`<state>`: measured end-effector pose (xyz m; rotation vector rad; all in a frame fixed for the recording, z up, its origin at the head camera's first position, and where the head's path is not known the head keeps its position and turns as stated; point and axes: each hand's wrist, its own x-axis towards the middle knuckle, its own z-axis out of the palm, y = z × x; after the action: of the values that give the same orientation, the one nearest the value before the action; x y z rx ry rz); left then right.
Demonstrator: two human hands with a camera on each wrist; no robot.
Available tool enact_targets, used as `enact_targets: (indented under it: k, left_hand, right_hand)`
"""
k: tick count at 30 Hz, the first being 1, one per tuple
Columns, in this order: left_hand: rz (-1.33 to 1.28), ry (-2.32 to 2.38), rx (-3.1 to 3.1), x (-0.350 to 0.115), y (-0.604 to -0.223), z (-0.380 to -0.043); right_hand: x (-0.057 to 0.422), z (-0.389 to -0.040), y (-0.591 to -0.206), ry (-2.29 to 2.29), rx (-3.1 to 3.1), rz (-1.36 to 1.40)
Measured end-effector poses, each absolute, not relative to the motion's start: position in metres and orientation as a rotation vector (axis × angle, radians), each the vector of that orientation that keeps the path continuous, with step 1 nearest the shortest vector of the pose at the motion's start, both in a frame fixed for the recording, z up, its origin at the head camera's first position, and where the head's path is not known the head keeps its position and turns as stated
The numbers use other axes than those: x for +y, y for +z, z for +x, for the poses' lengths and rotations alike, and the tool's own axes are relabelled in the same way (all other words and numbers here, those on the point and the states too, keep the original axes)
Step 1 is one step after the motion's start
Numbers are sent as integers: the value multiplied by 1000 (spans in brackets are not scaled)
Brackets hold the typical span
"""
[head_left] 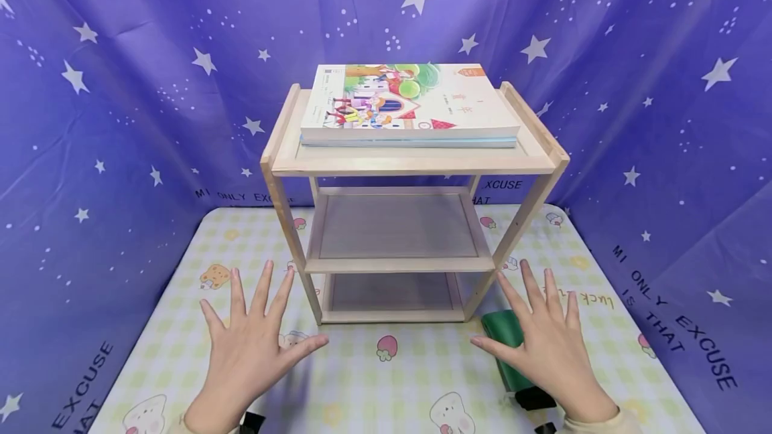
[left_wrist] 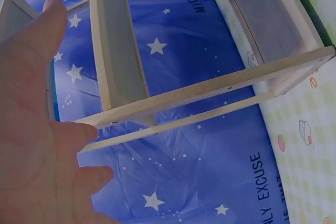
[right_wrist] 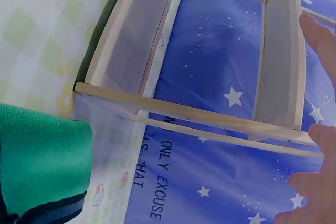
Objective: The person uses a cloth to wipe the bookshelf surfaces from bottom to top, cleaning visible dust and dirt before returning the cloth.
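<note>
A wooden three-tier shelf (head_left: 399,264) stands upright on the table, with books (head_left: 410,100) stacked flat on its top board. The upper book has an illustrated cover; a bluish one lies beneath. Fingers spread and holding nothing, my left hand (head_left: 250,340) hovers in front of the shelf's left leg. My right hand (head_left: 545,343) mirrors it on the right, also spread and holding nothing. Partly hidden below the right hand is a folded green cloth (head_left: 503,330) with a dark edge; its fuzzy surface shows in the right wrist view.
A checked tablecloth (head_left: 386,380) with cartoon prints covers the table. Purple curtains (head_left: 386,12) with white stars surround the back and both sides. The shelf's middle board (head_left: 398,226) and bottom board (head_left: 392,292) show bare surfaces.
</note>
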<state>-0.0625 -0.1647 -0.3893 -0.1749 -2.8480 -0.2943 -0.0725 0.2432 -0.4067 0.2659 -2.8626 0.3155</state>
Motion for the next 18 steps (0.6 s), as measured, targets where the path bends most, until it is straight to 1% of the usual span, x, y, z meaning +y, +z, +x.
enact_targets:
  k: [18]
  left_hand:
    - [-195, -297, -2856, -170, -369, -62]
  right_hand:
    - [246, -70, -398, 344, -2873, 266]
